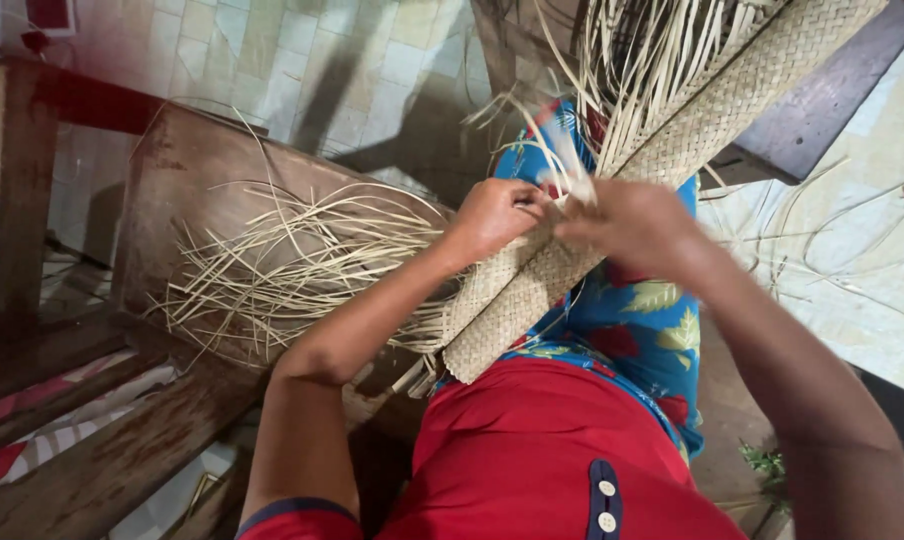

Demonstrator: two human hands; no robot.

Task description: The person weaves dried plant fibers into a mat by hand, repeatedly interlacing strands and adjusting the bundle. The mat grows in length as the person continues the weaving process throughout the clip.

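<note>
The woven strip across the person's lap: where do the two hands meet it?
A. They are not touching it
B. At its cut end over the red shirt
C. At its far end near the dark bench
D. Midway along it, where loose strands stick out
D: the left hand and right hand both press on the woven strip midway along it, pinching the loose strands that sprout there.
</note>
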